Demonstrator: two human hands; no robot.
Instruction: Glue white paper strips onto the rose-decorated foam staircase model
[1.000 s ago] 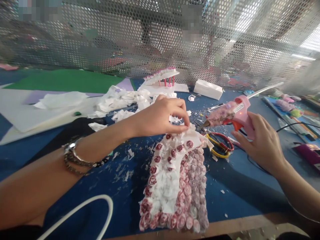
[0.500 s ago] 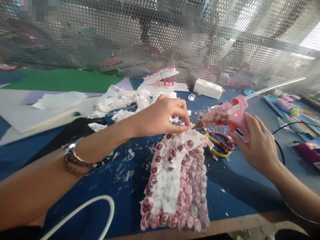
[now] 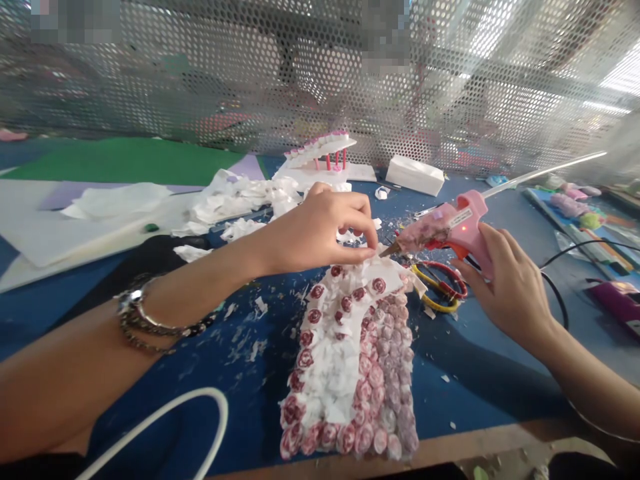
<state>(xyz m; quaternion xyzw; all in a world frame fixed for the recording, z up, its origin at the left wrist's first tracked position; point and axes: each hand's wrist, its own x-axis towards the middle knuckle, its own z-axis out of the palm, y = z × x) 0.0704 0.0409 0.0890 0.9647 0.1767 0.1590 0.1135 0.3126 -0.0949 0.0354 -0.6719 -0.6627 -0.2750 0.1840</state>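
Observation:
My right hand (image 3: 515,280) is wrapped round the handle of a pink hot glue gun (image 3: 465,227), its small red light lit and a long clear glue stick (image 3: 545,175) poking from the back. The gun's nozzle points left, right by the fingertips of my left hand (image 3: 340,230). Thumb and forefinger of that hand are pinched together over the far end of a white panel (image 3: 333,373); whatever lies between them is too small to make out. Rolled rosettes (image 3: 367,437) in dark red, pink and greyish mauve cover the panel's edges and right side, with white crumpled paper in its middle.
Crumpled white paper (image 3: 230,197) lies behind my left arm, beside white and green sheets (image 3: 125,160). A small model on red posts (image 3: 320,157) and a white block (image 3: 415,175) stand farther back. Red and yellow rings (image 3: 440,287) lie near the gun. A white cable (image 3: 220,407) loops in front.
The glue gun and my right hand have shifted slightly left, bringing the nozzle closer to my left fingertips. My left hand keeps its pinch in nearly the same place.

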